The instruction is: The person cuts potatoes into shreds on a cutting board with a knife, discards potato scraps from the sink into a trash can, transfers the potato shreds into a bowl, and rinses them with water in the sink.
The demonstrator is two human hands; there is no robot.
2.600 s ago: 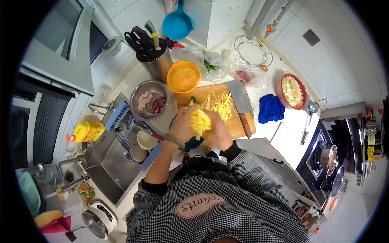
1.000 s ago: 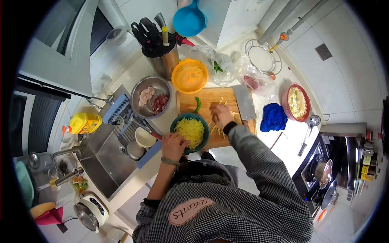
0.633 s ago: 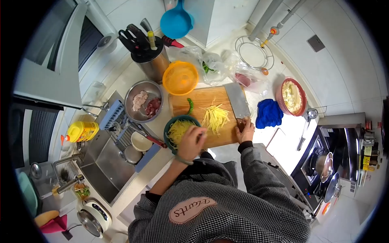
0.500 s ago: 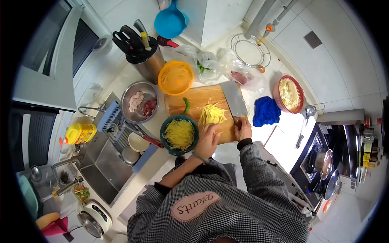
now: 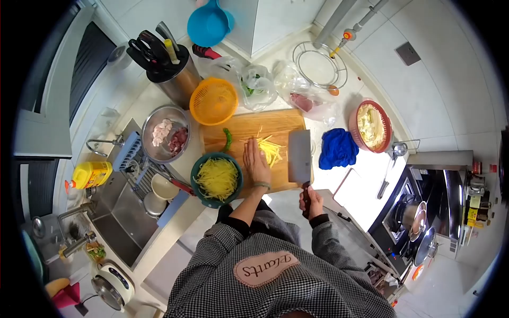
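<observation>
My right hand (image 5: 312, 202) is wrapped round the dark handle of a cleaver (image 5: 300, 155), whose broad blade lies along the right side of the wooden cutting board (image 5: 214, 139). Fingers stretched out, my left hand (image 5: 256, 163) rests against the left side of a pile of yellow shreds (image 5: 273, 151), which look like potato. It covers part of the pile. A green chili pepper (image 5: 227, 140) lies on the board's left part. Just left of my left hand, a dark green bowl (image 5: 196, 186) holds more of these shreds.
A steel bowl (image 5: 149, 139) of raw meat and an orange basket (image 5: 213, 102) stand beyond the board. Plastic bags (image 5: 260, 87) lie behind it. To the right are a blue cloth (image 5: 338, 149), a red basket (image 5: 389, 129) and the stove. The sink (image 5: 124, 225) is at left.
The cleaver has swung upright and come nearer, its handle now past the board's front edge. My left hand has moved left and forward and flattened beside the shreds. The view has shifted slightly.
</observation>
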